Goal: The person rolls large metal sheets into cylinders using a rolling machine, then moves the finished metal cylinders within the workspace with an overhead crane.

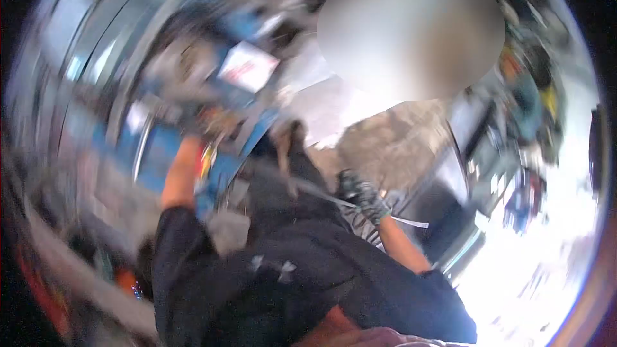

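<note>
My right hand (363,196), in a dark patterned work glove, is in front of my body at the right of centre. Its fingers are closed around a long thin grey strip (411,222), which sticks out on both sides of the fist. My left arm (182,170) reaches forward over a cluttered blue bench. The left hand at its end is smeared by motion and blends into the items there. Close beside that wrist is a red and yellow object (205,160), too blurred to name.
A white box with red print (249,67) sits on the bench ahead. Right of centre lies a large brown, rough-looking flat piece (398,141). Grey metal uprights (128,45) stand at the left. Strong light washes out the lower right, and much of the view is blurred.
</note>
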### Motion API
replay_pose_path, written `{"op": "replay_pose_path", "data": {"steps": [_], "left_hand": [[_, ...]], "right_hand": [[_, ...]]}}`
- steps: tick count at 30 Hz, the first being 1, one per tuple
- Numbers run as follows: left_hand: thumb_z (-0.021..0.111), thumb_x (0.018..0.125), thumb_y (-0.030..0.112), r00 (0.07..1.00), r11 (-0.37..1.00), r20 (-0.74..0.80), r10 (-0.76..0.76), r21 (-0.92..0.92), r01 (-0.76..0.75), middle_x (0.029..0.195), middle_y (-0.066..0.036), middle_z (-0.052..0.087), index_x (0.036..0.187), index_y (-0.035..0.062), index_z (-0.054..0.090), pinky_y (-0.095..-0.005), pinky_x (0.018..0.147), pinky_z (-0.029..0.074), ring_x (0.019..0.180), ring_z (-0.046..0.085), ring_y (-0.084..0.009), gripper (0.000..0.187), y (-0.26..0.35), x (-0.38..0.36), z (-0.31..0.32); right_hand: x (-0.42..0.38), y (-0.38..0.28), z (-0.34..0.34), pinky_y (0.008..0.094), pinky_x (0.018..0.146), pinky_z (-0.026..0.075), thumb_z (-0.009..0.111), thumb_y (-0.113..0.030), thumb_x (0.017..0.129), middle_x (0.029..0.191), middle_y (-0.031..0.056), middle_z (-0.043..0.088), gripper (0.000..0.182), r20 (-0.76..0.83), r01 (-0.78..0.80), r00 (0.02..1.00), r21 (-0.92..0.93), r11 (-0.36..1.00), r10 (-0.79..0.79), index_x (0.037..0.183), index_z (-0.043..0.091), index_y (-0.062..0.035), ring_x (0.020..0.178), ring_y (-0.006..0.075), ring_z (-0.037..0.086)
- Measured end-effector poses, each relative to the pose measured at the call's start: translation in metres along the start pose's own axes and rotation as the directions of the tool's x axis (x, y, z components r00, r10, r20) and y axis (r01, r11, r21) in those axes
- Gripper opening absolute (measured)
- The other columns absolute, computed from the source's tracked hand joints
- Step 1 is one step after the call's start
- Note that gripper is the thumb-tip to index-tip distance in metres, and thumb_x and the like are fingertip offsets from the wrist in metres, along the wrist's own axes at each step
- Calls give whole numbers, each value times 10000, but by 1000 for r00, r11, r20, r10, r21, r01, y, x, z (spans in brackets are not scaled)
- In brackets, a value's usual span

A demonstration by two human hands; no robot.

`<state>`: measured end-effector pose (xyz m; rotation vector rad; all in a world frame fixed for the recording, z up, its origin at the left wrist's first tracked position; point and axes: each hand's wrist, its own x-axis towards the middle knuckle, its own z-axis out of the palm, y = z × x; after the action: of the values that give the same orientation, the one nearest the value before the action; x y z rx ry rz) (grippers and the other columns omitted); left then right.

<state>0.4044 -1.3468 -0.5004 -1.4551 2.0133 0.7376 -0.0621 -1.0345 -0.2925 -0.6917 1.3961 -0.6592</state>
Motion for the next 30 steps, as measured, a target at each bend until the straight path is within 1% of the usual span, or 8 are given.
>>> {"op": "replay_pose_path", "data": {"steps": [3,7,12,16,19,25,29,30], "left_hand": [[697,787,572,987,984,55,149,89,-153,1326,-214,601,1298,117,626,-467,1008,479,1166,604,-387,687,-20,21,1],[663,827,580,971,959,152,185,190,-212,1293,-232,617,1272,92,641,-479,976,495,1123,623,-405,661,-43,17,-2],[619,877,591,882,832,221,416,300,-467,1252,-255,638,1239,61,659,-495,935,516,1068,646,-427,643,-51,-27,29],[643,798,707,963,981,199,180,41,-192,1144,-268,682,1216,45,666,-498,935,524,1091,650,-431,783,9,-86,-44],[647,756,743,952,994,296,80,45,-98,1165,-259,680,1237,106,647,-506,927,521,1104,649,-436,798,31,-93,-52],[643,753,747,958,1000,285,20,-26,-14,1242,-267,652,1250,105,677,-498,972,504,1147,633,-439,813,43,-127,-106],[590,745,841,958,985,286,3,167,-53,1111,-244,711,1126,29,691,-503,869,544,1045,684,-423,903,13,-112,-92],[585,757,832,963,986,263,51,141,-90,1077,-257,711,1086,37,697,-510,863,541,1032,681,-430,868,10,-110,-92]], "right_hand": [[-19,-43,21,352,1070,456,534,-195,1017,1265,128,642,293,-22,-70,997,-116,991,68,1251,635,-51,1187,259,587],[-26,-79,41,369,1066,452,567,-123,966,1255,129,645,287,-233,-286,941,-164,944,245,1229,651,-46,1195,266,589],[-39,-30,29,359,964,491,537,-102,963,1134,105,672,274,-51,160,965,-664,730,-257,1209,653,-65,1111,231,618],[-62,-40,29,355,848,529,541,-205,999,1059,69,689,283,-121,199,785,-880,431,-608,1200,665,-50,934,217,658],[-76,10,13,335,895,510,504,-260,1034,1116,55,675,326,-429,-20,900,-215,976,-76,1227,652,-43,1012,187,634],[-84,25,16,399,951,491,513,-126,980,1141,143,681,279,-441,-151,869,193,970,223,1203,639,-17,1097,309,636],[-89,-8,10,327,833,516,568,-207,987,1014,14,687,245,-477,-16,806,-610,792,-351,1144,678,-55,918,168,629],[-84,24,0,320,817,510,561,-216,996,990,9,685,243,-501,-6,794,-572,820,-344,1122,684,-49,897,147,614]]}}
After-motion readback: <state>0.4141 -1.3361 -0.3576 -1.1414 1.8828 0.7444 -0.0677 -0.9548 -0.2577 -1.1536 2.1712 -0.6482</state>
